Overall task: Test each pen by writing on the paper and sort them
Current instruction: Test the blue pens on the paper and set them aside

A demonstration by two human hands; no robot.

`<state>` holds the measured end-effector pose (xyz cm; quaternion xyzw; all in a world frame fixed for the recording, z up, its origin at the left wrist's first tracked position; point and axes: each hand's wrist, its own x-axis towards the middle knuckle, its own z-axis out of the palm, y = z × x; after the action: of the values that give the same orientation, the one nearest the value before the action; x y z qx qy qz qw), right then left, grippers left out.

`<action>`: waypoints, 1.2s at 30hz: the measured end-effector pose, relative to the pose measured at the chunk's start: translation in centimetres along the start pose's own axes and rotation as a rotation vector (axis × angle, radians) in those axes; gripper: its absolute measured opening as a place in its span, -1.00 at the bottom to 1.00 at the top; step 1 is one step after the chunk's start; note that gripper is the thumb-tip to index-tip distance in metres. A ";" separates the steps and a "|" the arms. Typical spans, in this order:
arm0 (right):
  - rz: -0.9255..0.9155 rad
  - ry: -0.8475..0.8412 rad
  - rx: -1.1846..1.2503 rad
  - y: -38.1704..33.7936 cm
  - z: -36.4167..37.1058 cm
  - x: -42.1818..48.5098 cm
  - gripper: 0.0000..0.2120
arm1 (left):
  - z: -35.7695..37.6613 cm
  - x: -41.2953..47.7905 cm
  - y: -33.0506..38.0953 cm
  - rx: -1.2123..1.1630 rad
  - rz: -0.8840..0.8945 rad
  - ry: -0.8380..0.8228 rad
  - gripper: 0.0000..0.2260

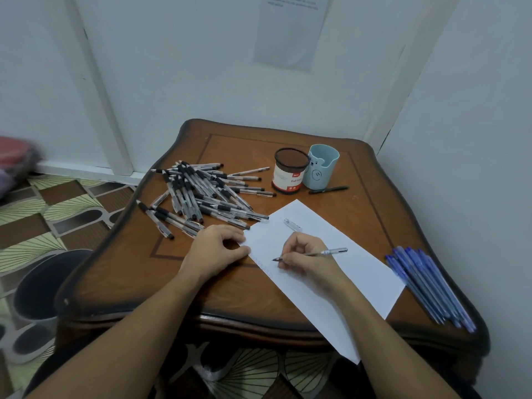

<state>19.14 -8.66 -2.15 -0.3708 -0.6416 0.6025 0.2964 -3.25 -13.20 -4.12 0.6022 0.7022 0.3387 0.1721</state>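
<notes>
A white sheet of paper [339, 263] lies slanted across the wooden table [121, 272]. My right hand [305, 256] grips a clear pen [331, 251] with its tip down on the paper near faint scribbles along the left edge. My left hand [216, 250] rests on the paper's left corner, fingers loosely curled, holding nothing. A clear pen cap [292, 225] lies on the paper above my right hand. A heap of several black-grip pens [201, 194] covers the table's left part. Several blue pens [429, 286] lie together at the right edge.
A brown-rimmed pen tub [289, 174] and a pale blue bear cup [321, 167] stand at the back of the table, with one dark pen [328, 190] lying before them. White walls close in behind and to the right. A dark bin [43, 286] stands on the patterned floor at left.
</notes>
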 end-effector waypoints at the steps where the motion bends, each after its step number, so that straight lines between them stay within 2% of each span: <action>1: -0.011 0.015 0.006 0.3 0.1 0.1 -0.87 | 0.0 0.0 0.0 0.002 0.002 0.001 -0.77; 4: -0.037 0.107 0.028 1.1 0.4 0.4 -0.68 | 0.0 0.0 0.0 -0.002 0.007 0.003 -0.77; 6: -0.047 0.155 -0.047 1.5 0.5 0.4 -0.61 | 0.0 0.0 0.0 -0.004 0.005 0.000 -0.77; 9: -0.052 0.176 -0.148 1.5 0.8 0.1 -0.61 | 0.0 -0.1 0.0 -0.004 0.003 0.001 -0.77; 15: -0.086 0.157 -0.187 1.4 1.0 0.1 -0.61 | 0.0 -0.1 0.1 -0.008 0.014 0.006 -0.77; 24: -0.064 0.140 -0.201 1.5 0.9 0.2 -0.57 | 0.0 -0.1 0.1 -0.006 0.009 0.009 -0.78; 36: -0.058 0.145 -0.187 1.2 0.9 0.2 -0.63 | 0.0 -0.1 0.1 -0.026 0.002 0.010 -0.78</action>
<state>18.47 -9.01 -3.44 -0.4205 -0.6824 0.5029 0.3233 -3.13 -13.29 -4.10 0.5988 0.6981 0.3508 0.1762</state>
